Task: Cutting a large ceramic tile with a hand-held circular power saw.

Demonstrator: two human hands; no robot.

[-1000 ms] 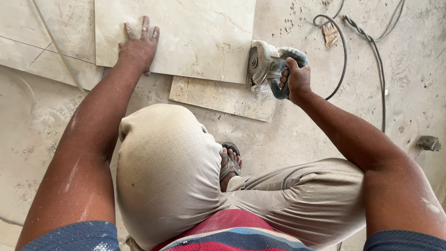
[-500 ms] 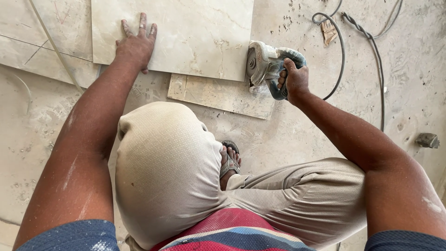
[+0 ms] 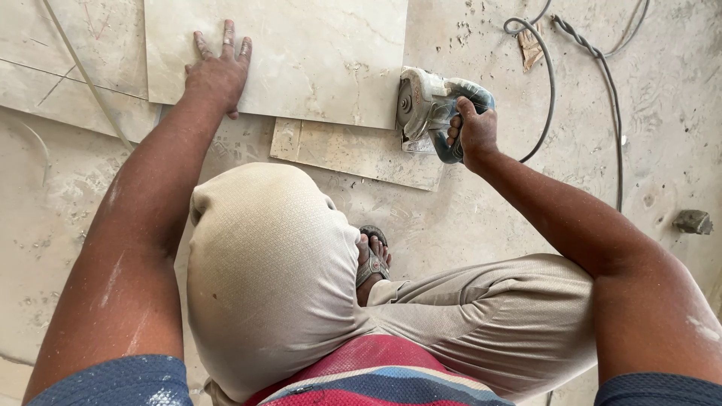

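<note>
Large tile (image 3: 301, 53) lies on the floor (image 3: 662, 120) at the far centre, its near edge overlapping a smaller tile piece (image 3: 353, 154) that lies beneath it and projects toward the person. Left hand (image 3: 216, 74) rests flat on the large tile's near left corner. Right hand (image 3: 472, 134) grips the handheld cutter (image 3: 429, 109) at the large tile's near right corner, the cutter resting over the smaller piece's right end. Further tiles (image 3: 68, 60) lie to the left, beside the large tile. Cables (image 3: 587, 83) run across the floor to the right of the cutter; a small lump (image 3: 692, 221) lies far right. The sandalled foot (image 3: 372, 259) sits on the floor nearer the person, between the raised knees.
</note>
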